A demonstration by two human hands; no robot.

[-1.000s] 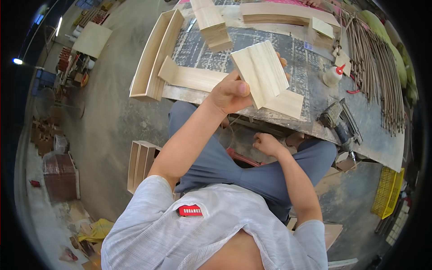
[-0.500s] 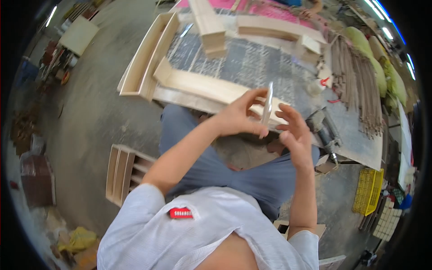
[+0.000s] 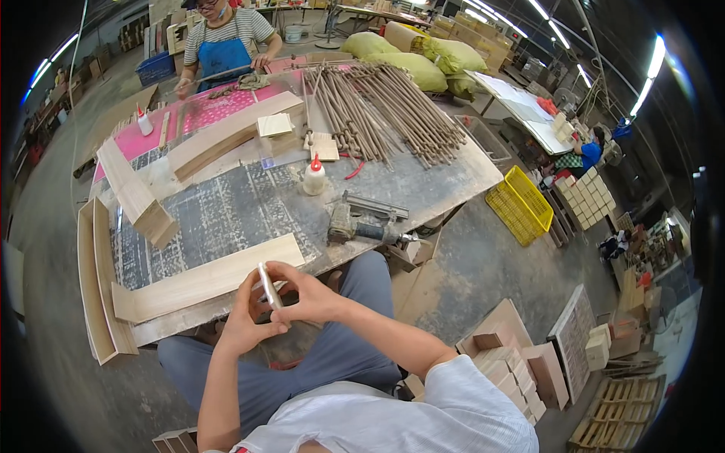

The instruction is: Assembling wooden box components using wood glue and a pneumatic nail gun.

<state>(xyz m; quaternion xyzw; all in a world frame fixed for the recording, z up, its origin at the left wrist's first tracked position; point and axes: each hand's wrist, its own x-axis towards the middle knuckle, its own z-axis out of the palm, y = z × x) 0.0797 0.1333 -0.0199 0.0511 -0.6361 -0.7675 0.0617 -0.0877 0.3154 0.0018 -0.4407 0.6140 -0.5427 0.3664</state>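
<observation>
We open on the worktop (image 3: 423, 189), a broad grey patterned slab, and we place everything from it. Lying along its near edge is a long pale wooden board (image 3: 204, 283), flat, its right end closest to us. Further in on the worktop, a second long board (image 3: 226, 140) runs at an angle, and beyond it a spread of thin brown rods (image 3: 385, 106) fans toward the far right corner. Near the worktop's middle right we see a nail gun (image 3: 362, 224) lying on its side, and behind it a small white glue bottle (image 3: 313, 178) with a red cap standing upright.

Just off the near edge of the worktop, above our lap, we have the small wood panel (image 3: 269, 285) turned edge-on to us, so it reads as a thin pale sliver. Our left hand (image 3: 245, 321) is closed around its lower part, and our right hand (image 3: 313, 298) wraps it from the other side, fingers curled over the top edge. Both hands are gripping, neither is spread.

As for handling, we judge it light and stiff, a thin sheet that one hand could carry. It looks smooth-faced, so likely a touch slippery, and thin enough that its corners could chip. We'd say the long edges are the place to pinch it, thumb on one face, fingers on the other.
</observation>
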